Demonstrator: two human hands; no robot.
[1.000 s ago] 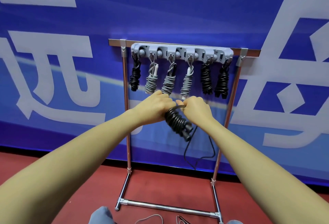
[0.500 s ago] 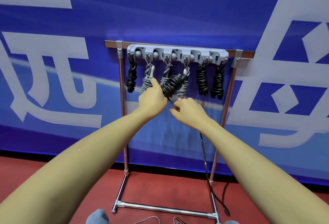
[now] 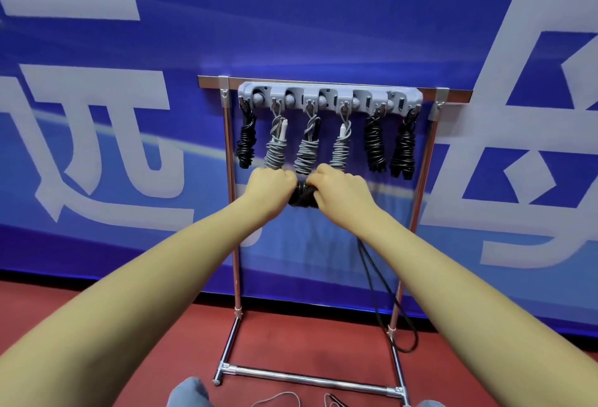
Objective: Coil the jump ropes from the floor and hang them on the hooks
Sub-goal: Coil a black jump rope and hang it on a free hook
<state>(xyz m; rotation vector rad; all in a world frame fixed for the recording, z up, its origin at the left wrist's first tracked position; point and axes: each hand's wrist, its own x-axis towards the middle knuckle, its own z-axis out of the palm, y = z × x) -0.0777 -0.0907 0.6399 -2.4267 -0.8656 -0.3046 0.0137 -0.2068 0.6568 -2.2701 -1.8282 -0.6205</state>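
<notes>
A black jump rope bundle sits between my two hands, just below the hanging ropes. My left hand grips its left end and my right hand grips its right side. A loose length of the same black rope hangs from under my right wrist to the floor. The grey hook rail on the metal rack carries several coiled ropes, black ones at both ends and grey ones in the middle. Most of the bundle is hidden by my fingers.
The chrome rack stands on a red floor against a blue banner wall. Its base bar runs across near my feet. A grey rope end and a dark rope end lie on the floor at the bottom edge.
The bundle has come down from in front of the hooks to below the hanging ropes. Both hands have closed in around it, and the free rope now trails down to the floor.
</notes>
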